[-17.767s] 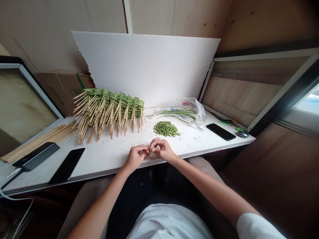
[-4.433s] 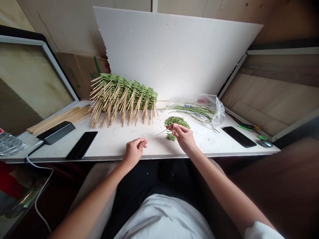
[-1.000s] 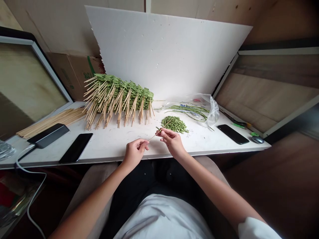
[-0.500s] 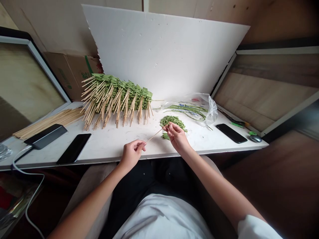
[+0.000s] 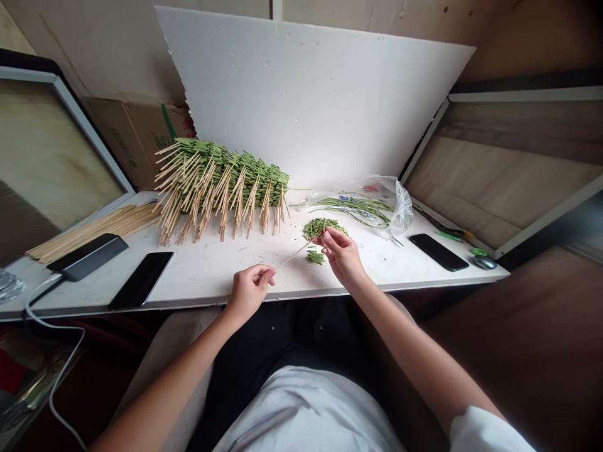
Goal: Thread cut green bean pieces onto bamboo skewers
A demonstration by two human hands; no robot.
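My left hand (image 5: 248, 290) is closed, pinching the near end of a thin bamboo skewer (image 5: 293, 253) that slants up to the right. My right hand (image 5: 342, 252) is over a small pile of cut green bean pieces (image 5: 316, 226) on the white tabletop (image 5: 221, 267), its fingertips pinched at the skewer's far tip; whether a piece is between them I cannot make out. Behind lies a big stack of finished green bean skewers (image 5: 221, 185).
A bundle of bare skewers (image 5: 94, 229) lies at the left by a black box (image 5: 87, 256) and a phone (image 5: 140, 279). A plastic bag of long beans (image 5: 362, 206), another phone (image 5: 438, 252) and scissors (image 5: 452, 233) are at the right. A white foam board (image 5: 311, 94) leans behind.
My right hand has shifted slightly further onto the bean pile, fingertips lower at the skewer tip. My left hand and the skewer have barely moved.
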